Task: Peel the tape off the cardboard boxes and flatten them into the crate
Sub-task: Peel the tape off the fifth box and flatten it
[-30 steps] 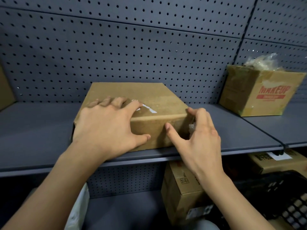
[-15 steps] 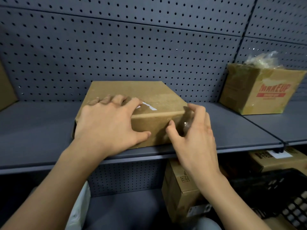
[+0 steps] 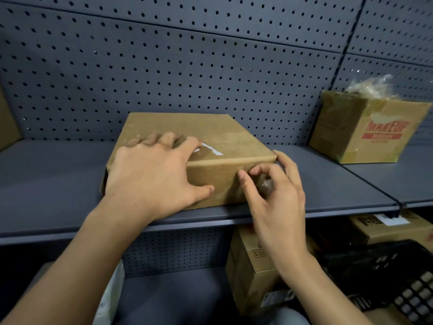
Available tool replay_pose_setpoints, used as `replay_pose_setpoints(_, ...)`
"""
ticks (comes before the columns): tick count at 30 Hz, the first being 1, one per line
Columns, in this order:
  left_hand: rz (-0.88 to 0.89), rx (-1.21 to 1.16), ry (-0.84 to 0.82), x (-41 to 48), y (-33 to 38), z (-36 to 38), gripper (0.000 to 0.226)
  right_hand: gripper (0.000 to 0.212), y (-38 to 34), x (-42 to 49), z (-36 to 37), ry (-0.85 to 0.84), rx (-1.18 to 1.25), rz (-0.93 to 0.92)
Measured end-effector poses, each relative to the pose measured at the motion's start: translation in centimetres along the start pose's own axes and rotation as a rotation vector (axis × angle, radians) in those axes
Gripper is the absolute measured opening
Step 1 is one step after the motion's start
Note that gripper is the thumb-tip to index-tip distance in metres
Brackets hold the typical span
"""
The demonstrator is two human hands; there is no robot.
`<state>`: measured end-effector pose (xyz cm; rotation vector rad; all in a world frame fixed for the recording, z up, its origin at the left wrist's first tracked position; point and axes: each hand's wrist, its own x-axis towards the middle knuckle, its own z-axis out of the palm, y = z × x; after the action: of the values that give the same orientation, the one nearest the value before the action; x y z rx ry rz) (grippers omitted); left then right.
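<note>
On the grey shelf [image 3: 46,184], the cardboard box [image 3: 210,137] lies flat near the front edge; your right hand [image 3: 278,207] pinches crumpled clear tape [image 3: 264,186] at its front right corner, and your left hand [image 3: 154,179] presses flat and spread on its top. Yank too sharply and the tape may snap or rip the board's face. Lighten the left hand and the box could slide off the shelf.

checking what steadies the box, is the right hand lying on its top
No, the left hand lies spread on the box top; the right hand pinches tape at its front corner.
</note>
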<state>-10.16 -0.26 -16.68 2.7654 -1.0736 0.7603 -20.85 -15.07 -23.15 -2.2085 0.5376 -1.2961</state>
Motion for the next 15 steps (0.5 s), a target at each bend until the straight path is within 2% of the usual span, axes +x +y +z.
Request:
replay_pose_setpoints(7,-0.001,0.014,0.008,0.0,0.0,0.2,0.082,0.008,-0.7,-0.4,0.9,0.035,0.047,-0.024)
replay_pose_setpoints(15,0.001,0.011,-0.028,0.0,-0.2,-0.1,0.082,0.017,0.4,0.0,0.7,-0.019,0.105,0.013)
